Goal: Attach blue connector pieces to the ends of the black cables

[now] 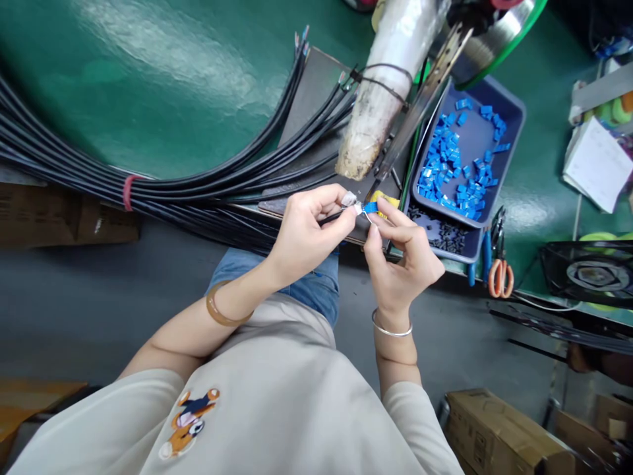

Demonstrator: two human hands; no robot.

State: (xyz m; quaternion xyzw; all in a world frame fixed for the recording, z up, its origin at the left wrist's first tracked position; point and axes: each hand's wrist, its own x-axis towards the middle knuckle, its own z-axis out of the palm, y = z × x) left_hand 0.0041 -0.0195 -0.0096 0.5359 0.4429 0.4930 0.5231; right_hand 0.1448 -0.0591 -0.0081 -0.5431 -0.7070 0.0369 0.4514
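My left hand (316, 227) is closed around the end of a black cable (332, 217), with a small white piece at its fingertips. Close by on the right, my right hand (403, 254) pinches a small blue connector (370, 208). Thin wires run between the two sets of fingertips. Right above them is the tip of a soldering tool (378, 181) on a metal arm. A yellow piece (386, 198) lies just behind the blue connector. Whether wire and connector touch is too small to tell.
A bundle of black cables (198, 188) with a red tie crosses the green table (173, 79). A whitish duct (378, 92) hangs above the hands. To the right are a bin (517, 112) of blue connectors, orange-handled scissors (500, 277) and a fan (593, 274).
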